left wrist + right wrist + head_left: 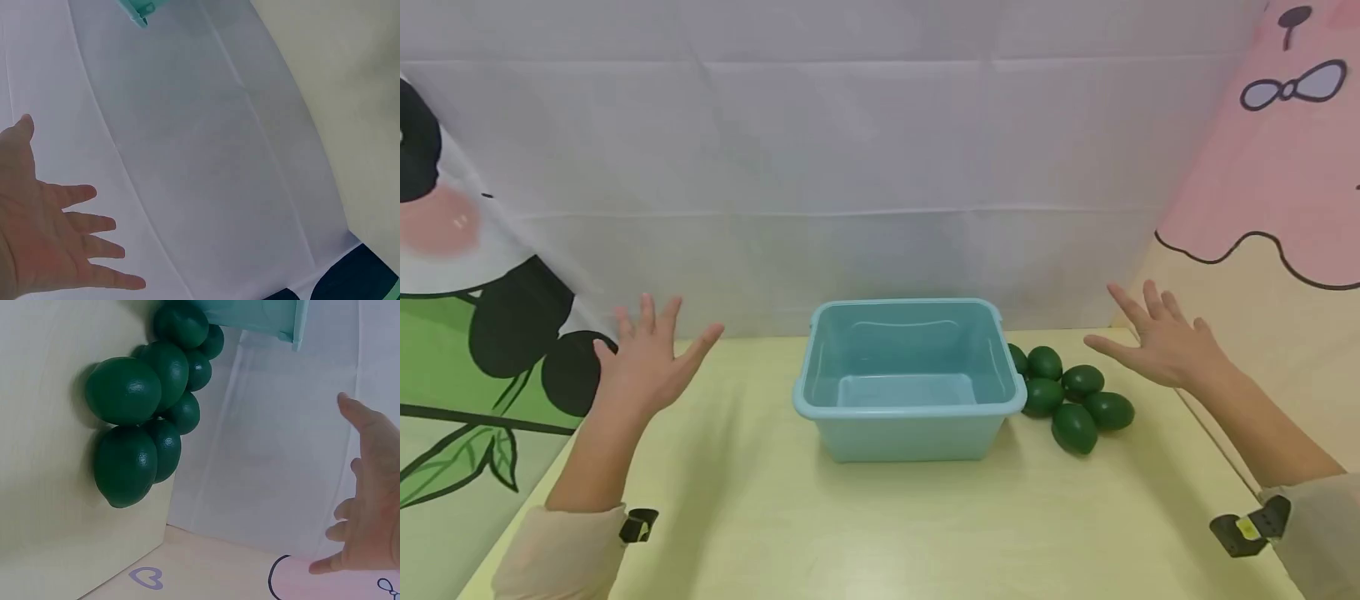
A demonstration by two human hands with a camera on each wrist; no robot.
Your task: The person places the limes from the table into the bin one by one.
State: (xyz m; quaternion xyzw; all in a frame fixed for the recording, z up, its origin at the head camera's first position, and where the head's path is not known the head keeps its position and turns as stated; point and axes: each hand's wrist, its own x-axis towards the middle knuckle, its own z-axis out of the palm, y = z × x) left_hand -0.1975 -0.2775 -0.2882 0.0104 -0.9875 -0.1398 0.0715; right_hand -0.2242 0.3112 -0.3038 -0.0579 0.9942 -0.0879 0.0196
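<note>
A light-blue plastic basin [910, 412] stands on the table with nothing inside it. Against its right side lie several dark green, egg-shaped fruits [1074, 429], which look like limes or avocados; the right wrist view shows the fruits [124, 391] bunched together. My left hand [643, 367] hovers over the table's left side with fingers spread, touching nothing. Its palm and spread fingers also show in the left wrist view. Above and right of the fruits, my right hand [1172, 346] is held in the air, fingers apart, holding nothing.
The pale yellow table [895, 525] runs up to a white cloth backdrop [850, 150]. Cartoon-printed cloth hangs at the left, and a pink printed figure [1262, 183] is at the right. Wrist-worn camera mounts sit at both sleeves.
</note>
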